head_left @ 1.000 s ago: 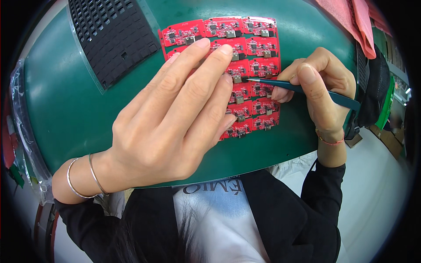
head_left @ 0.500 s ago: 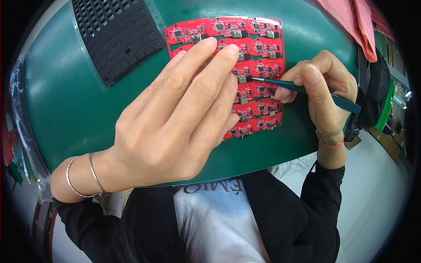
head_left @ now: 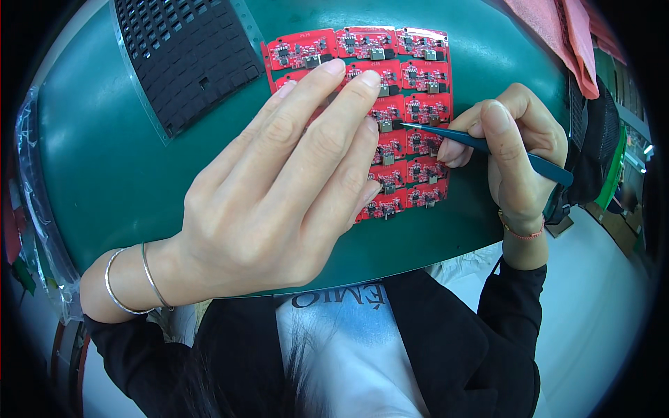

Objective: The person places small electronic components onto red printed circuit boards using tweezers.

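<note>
The red circuit-board panel (head_left: 426, 106) sits slightly farther right on the desk (head_left: 118, 188) than a second ago; the left hand (head_left: 272, 188) lies over it, fingers extended, gripping nothing visible. The right hand (head_left: 514, 143) pinches teal tweezers (head_left: 456, 133), tips beside the same silver connector (head_left: 385, 126), so work apparently remains there

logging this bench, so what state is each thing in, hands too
Red circuit boards: flat, partly covered
Tweezers: held, tips at a small black piece; open or shut unclear
Left hand: open, fingers extended over the boards
Right hand: closed on the tweezers
Black sheet: holes showing at far end
Pink cloth: creased
</note>
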{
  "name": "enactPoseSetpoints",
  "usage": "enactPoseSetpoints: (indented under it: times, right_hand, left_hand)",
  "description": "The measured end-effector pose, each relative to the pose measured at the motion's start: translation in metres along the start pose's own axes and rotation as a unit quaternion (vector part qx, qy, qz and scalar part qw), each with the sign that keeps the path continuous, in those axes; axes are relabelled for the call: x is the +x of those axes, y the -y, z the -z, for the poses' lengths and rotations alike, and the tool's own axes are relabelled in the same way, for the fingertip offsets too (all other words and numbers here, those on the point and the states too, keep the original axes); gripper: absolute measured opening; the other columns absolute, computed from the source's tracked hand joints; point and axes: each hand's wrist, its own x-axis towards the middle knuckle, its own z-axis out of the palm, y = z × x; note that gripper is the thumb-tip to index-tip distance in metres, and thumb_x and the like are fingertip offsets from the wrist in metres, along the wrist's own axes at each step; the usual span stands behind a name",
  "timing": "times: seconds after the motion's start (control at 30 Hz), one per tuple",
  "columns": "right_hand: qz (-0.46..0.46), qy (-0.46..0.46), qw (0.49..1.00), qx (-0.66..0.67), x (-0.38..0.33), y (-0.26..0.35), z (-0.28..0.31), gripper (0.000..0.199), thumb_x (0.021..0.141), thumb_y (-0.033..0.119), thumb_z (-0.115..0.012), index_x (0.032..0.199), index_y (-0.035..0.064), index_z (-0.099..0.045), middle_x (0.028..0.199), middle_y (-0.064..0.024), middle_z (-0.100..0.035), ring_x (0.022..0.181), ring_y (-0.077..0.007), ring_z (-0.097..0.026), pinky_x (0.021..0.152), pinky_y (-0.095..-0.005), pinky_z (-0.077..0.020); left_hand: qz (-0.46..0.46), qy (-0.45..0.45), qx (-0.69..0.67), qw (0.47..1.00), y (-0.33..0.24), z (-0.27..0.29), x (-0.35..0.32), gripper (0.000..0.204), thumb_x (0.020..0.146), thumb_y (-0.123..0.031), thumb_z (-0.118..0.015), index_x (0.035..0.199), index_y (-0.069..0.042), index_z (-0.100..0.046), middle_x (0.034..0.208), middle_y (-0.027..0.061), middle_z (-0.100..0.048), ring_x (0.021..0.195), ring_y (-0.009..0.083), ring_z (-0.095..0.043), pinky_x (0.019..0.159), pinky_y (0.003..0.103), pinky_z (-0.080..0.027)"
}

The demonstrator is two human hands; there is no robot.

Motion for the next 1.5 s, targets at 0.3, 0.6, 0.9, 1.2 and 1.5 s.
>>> enactPoseSetpoints:
  times: [0.3, 0.6, 0.9, 1.2, 1.5]
  right_hand:
    - [-0.001, -0.002, 1.0, -0.003, -0.001, -0.001, 0.001, 0.027, 0.11, 0.02, -0.051, 0.09, 0.0018, -0.052, 0.08, -0.0198, -0.072, 0.065, -0.018, -0.07, 0.058, -0.0259, -0.0555]
    - [0.003, 0.001, 1.0, -0.004, -0.001, -0.002, 0.001, 0.027, 0.11, 0.02, -0.051, 0.089, 0.0021, -0.052, 0.081, -0.0196, -0.072, 0.066, -0.0181, -0.071, 0.059, -0.0255, -0.0559]
    - [0.007, 0.006, 1.0, -0.022, 0.001, 0.0, 0.001, 0.027, 0.109, 0.021, -0.054, 0.09, 0.0017, -0.054, 0.083, -0.0186, -0.073, 0.07, -0.017, -0.073, 0.061, -0.0254, -0.058]
    - [0.12, 0.025, 0.992, 0.031, 0.026, 0.014, 0.02, 0.036, 0.114, 0.022, -0.037, 0.101, -0.0028, -0.06, 0.084, -0.0203, -0.071, 0.069, -0.0205, -0.068, 0.062, -0.029, -0.0549]
    - [-0.015, 0.155, 0.974, 0.164, 0.126, 0.065, -0.079, 0.028, 0.103, 0.023, -0.07, 0.086, 0.0013, -0.066, 0.078, -0.0055, -0.073, 0.071, -0.0067, -0.067, 0.061, -0.0212, -0.0537]
  left_hand:
    - [-0.003, -0.004, 0.004, 1.0, -0.001, -0.002, 0.001, 0.039, 0.077, -0.013, -0.079, 0.111, 0.008, -0.074, 0.126, 0.0258, -0.069, 0.118, 0.0397, -0.069, 0.097, 0.042, -0.06]
    - [-0.004, -0.003, 0.003, 1.0, -0.002, -0.003, 0.001, 0.04, 0.078, -0.013, -0.079, 0.111, 0.008, -0.074, 0.126, 0.0257, -0.069, 0.119, 0.04, -0.068, 0.096, 0.042, -0.061]
    - [0.008, -0.004, 0.02, 1.0, -0.003, -0.006, 0.002, 0.048, 0.068, -0.01, -0.082, 0.116, -0.006, -0.077, 0.129, 0.0214, -0.067, 0.116, 0.038, -0.069, 0.095, 0.041, -0.062]
    - [0.009, 0.003, 0.006, 1.0, 0.006, 0.031, 0.0, 0.043, 0.079, -0.016, -0.081, 0.118, 0.001, -0.073, 0.125, 0.0205, -0.066, 0.117, 0.0395, -0.067, 0.095, 0.043, -0.06]
    - [0.076, -0.034, 0.12, 0.989, 0.034, 0.047, -0.03, 0.034, 0.077, -0.004, -0.082, 0.107, 0.009, -0.074, 0.113, 0.0218, -0.071, 0.104, 0.0354, -0.072, 0.088, 0.039, -0.061]
